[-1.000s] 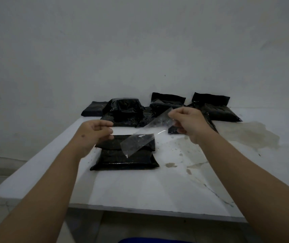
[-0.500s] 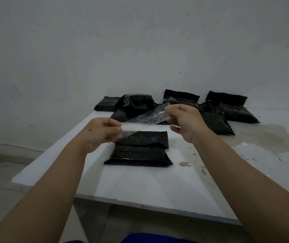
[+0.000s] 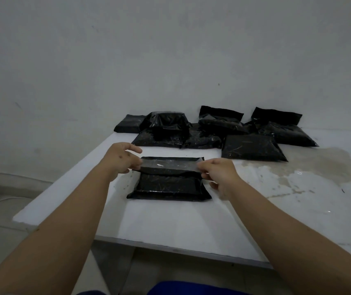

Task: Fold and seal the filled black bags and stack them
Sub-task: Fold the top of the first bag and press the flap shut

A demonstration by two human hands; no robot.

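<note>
A filled black bag (image 3: 168, 187) lies flat on the white table (image 3: 191, 222) in front of me, its top flap folded over toward me. A strip of clear tape (image 3: 169, 166) stretches level across that flap. My left hand (image 3: 122, 159) pinches the strip's left end and my right hand (image 3: 218, 172) pinches its right end. Whether the tape touches the bag I cannot tell. Behind, several more filled black bags (image 3: 252, 146) lie along the wall, and on the left a stack of bags (image 3: 167, 124) rises above the rest.
A grey-brown stain (image 3: 311, 165) spreads over the table's right side. The wall (image 3: 170, 60) stands directly behind the bags. The table's front edge (image 3: 181, 249) runs below my forearms, with floor to the left and something blue at the bottom of the view.
My left hand has caught the tape's loose end. Both hands have come down with the strip, from a slant in the air to level over the folded flap.
</note>
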